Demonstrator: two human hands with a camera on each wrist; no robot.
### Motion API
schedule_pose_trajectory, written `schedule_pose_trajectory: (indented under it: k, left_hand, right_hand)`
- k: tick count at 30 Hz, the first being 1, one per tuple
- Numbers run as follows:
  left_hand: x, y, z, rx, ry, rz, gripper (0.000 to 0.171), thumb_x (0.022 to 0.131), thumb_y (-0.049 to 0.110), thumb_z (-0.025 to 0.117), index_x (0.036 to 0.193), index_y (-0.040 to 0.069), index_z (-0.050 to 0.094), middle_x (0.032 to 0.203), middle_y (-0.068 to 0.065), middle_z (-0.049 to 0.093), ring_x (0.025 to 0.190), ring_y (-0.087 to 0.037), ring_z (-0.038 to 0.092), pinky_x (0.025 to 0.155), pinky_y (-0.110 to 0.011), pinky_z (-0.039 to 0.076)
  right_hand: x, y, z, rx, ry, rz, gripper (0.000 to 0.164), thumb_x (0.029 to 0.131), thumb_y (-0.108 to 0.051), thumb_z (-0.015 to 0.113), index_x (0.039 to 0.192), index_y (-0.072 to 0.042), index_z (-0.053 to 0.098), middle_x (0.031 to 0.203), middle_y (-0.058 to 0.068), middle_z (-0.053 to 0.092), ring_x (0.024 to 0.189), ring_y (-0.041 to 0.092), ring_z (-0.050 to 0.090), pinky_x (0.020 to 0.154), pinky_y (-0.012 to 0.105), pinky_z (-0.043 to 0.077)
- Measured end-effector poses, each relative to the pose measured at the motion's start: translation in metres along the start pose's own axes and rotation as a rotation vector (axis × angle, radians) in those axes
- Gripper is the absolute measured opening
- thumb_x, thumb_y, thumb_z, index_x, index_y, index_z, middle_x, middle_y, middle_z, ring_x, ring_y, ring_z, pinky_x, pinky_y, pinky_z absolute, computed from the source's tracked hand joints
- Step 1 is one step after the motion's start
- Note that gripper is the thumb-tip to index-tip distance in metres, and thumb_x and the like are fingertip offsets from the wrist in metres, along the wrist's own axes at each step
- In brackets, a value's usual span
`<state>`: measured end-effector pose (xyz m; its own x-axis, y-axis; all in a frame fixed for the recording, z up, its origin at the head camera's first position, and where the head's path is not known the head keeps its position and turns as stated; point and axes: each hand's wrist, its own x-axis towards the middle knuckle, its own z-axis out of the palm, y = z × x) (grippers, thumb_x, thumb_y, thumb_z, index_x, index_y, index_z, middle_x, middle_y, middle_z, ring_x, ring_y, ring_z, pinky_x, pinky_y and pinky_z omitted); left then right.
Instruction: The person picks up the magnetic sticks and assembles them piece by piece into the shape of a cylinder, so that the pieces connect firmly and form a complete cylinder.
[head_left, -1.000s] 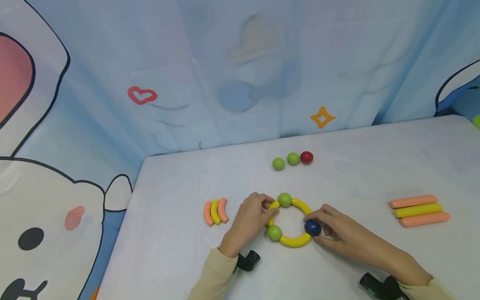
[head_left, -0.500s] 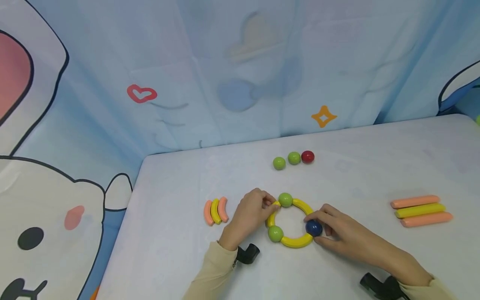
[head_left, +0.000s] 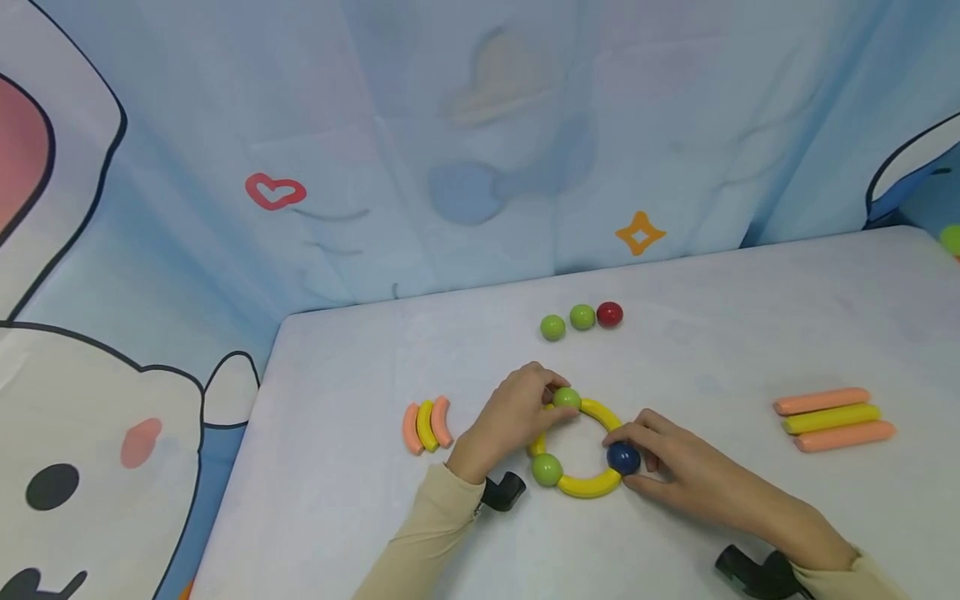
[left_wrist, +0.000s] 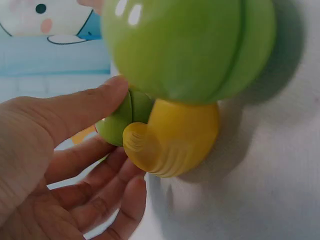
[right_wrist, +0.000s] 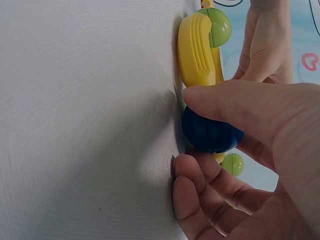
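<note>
On the table lies a ring of curved yellow pieces [head_left: 588, 485] joined by balls. My left hand [head_left: 513, 417] pinches the green ball [head_left: 567, 398] at the ring's far side, thumb and fingers on either side of it. The left yellow piece is partly behind that hand. Nearest the left wrist camera looms the other green ball [left_wrist: 185, 47] of the ring, at its lower left. At the right side, my right hand [head_left: 693, 467] holds the dark blue ball [head_left: 623, 457] between thumb and fingers; the right wrist view shows the thumb across this ball [right_wrist: 210, 131].
Behind the ring sit two loose green balls [head_left: 582, 317] and a red ball [head_left: 610, 314]. Short curved pink and yellow pieces [head_left: 427, 426] lie to the left. Longer pink and yellow sticks [head_left: 832, 419] lie to the right. A blue printed curtain [head_left: 337, 150] hangs behind the table.
My left hand has moved up along the ring, from the left yellow piece to the far green ball. The right hand stays at the blue ball.
</note>
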<state>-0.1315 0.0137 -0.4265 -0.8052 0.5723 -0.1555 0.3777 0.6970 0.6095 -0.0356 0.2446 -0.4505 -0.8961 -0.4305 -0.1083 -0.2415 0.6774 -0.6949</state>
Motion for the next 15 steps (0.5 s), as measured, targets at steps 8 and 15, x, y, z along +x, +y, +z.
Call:
schedule_pose_trajectory:
  k: [8,15]
  left_hand:
    - [-0.002,0.003,0.003,0.037,0.034,0.016,0.039,0.094,0.028,0.082,0.126,0.006,0.074,0.105,0.001,0.062,0.090,-0.007,0.059,0.080,-0.014,0.050]
    - [-0.019,-0.001,0.001,0.011,0.087,-0.043,0.052,0.102,0.041,0.070,0.142,0.008,0.062,0.120,-0.003,0.062,0.100,-0.012,0.061,0.086,-0.025,0.053]
  right_hand:
    - [0.000,-0.001,0.000,-0.002,-0.009,0.023,0.037,0.090,-0.018,0.084,0.124,-0.018,0.069,0.103,-0.004,0.052,0.082,0.006,0.049,0.068,0.021,0.049]
    - [0.000,0.000,0.002,-0.008,0.001,0.009,0.038,0.091,-0.018,0.083,0.126,-0.017,0.069,0.104,-0.004,0.053,0.084,0.005,0.050,0.071,0.022,0.051]
